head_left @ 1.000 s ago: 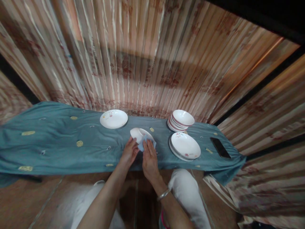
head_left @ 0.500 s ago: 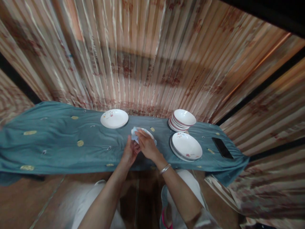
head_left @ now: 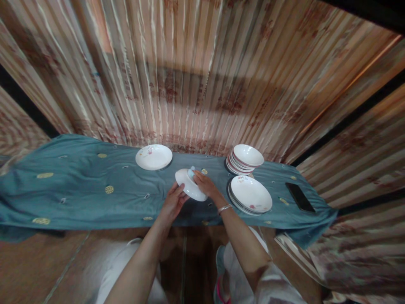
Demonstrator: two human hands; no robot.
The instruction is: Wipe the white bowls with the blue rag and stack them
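Note:
A white bowl (head_left: 195, 192) is held tilted above the front middle of the cloth-covered table, its outer underside showing. My left hand (head_left: 174, 201) grips the bowl's left rim, thumb on the outside. My right hand (head_left: 205, 185) is closed on a light blue cloth (head_left: 191, 171), pressing it to the bowl's base. To the right stand a stack of bowls with reddish rims (head_left: 248, 156) and, nearer me, a stack of white plates with floral marks (head_left: 251, 194). A single floral plate (head_left: 154, 157) lies behind and left of my hands.
The long narrow table has a green patterned cloth (head_left: 82, 190). A black phone (head_left: 300, 197) lies at its right end. A pleated curtain (head_left: 190, 76) hangs behind, with dark bars at both sides.
The bowl has been turned so its outside now faces up. My right hand has moved from inside the bowl to its base with the cloth. The view has shifted slightly.

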